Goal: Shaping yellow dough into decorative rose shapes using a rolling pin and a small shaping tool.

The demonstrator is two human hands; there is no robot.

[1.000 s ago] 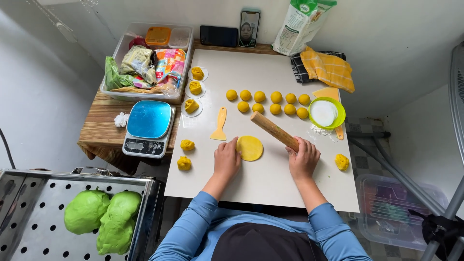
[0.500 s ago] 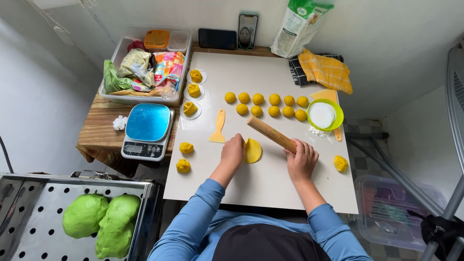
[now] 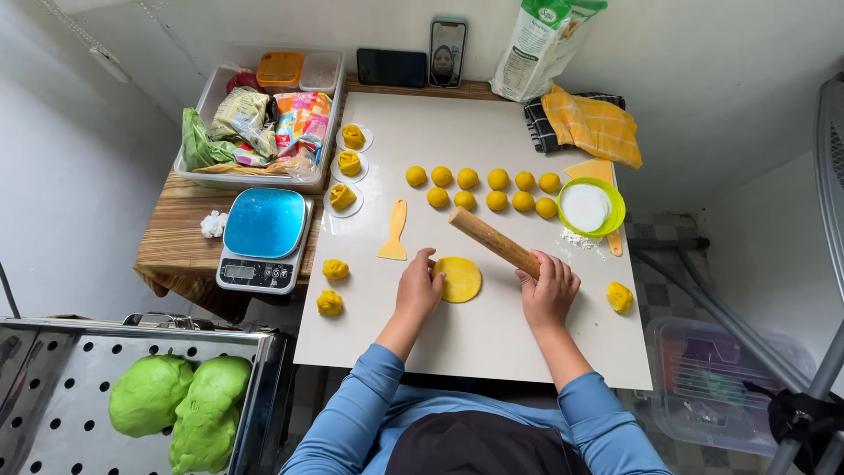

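A flat round yellow dough disc lies on the white board in front of me. My left hand rests at its left edge, fingertips touching the disc. My right hand grips the near end of a wooden rolling pin, which slants up and left beyond the disc. Several small yellow dough balls sit in two rows farther back. Shaped yellow dough pieces lie at the board's left, and one more piece at the right.
A yellow scraper lies left of the disc. A green bowl of flour stands at right. A blue kitchen scale, a bin of packets, a phone, a flour bag and green dough on a perforated tray surround the board.
My left hand moved up onto the disc's left edge, covering part of it half a second ago, then slid back to its rim. The rolling pin stayed angled in my right hand.
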